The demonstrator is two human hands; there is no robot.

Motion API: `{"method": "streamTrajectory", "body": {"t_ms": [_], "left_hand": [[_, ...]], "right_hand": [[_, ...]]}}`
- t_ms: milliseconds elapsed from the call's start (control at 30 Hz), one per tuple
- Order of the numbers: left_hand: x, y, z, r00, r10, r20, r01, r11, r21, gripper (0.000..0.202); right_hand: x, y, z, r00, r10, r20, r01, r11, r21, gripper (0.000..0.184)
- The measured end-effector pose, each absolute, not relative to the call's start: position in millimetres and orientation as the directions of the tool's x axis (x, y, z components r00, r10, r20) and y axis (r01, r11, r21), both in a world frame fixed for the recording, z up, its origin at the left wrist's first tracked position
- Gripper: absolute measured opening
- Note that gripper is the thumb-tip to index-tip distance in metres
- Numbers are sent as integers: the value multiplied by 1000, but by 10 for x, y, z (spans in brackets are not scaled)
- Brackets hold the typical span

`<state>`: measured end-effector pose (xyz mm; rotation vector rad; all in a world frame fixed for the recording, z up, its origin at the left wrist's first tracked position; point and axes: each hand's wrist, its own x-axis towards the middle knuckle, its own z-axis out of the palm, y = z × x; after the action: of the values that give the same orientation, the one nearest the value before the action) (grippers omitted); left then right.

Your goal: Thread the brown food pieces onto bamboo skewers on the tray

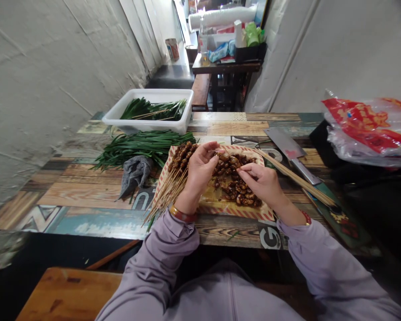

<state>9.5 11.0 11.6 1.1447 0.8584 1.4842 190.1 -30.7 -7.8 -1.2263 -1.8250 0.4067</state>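
Over a patterned paper-lined tray (207,209), my left hand (202,169) is closed in a pinch on a thin bamboo skewer, mostly hidden by the fingers. My right hand (262,180) pinches a small glossy brown pupa, partly covered by its fingertips, close to the skewer's other side. Loose brown pupae (242,194), which look like silkworm pupae, lie in the tray beneath and between both hands. Left of my left wrist, several loaded skewers (182,157) rest in a pile, their bare sticks (167,191) pointing toward me.
Green chives (137,145) and a grey cloth (136,171) lie left of the tray. Behind stands a white plastic bin (147,122) with more greens. On the right are a bundle of bare skewers (297,180), a cleaver (287,142) and a red-and-clear plastic package (370,125).
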Motion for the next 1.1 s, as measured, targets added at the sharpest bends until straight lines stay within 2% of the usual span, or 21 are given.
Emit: {"method": "streamTrajectory", "body": {"t_ms": [133, 333, 533, 667, 933, 1100], "left_hand": [[52, 127, 143, -68, 966, 249, -335, -258, 906, 37], [-27, 148, 181, -43, 991, 124, -465, -130, 876, 35], [-9, 134, 161, 10, 994, 104, -507, -85, 858, 35], [-6, 120, 156, 59, 992, 111, -463, -71, 884, 36], [1, 133, 123, 58, 969, 239, -296, -212, 931, 44], [-2, 143, 103, 85, 970, 228, -333, -188, 924, 45]], "right_hand": [[1915, -294, -107, -142, 875, 462, 599, 448, -664, 15], [1910, -304, -123, -227, 871, 436, 602, 477, -641, 17], [1887, -322, -80, -258, 842, 473, 566, 529, -632, 16], [1898, -314, -87, -256, 841, 476, 562, 530, -635, 16], [1930, -296, -122, -310, 831, 461, 599, 547, -584, 16], [1912, -311, -96, -313, 823, 475, 584, 561, -587, 15]]}}
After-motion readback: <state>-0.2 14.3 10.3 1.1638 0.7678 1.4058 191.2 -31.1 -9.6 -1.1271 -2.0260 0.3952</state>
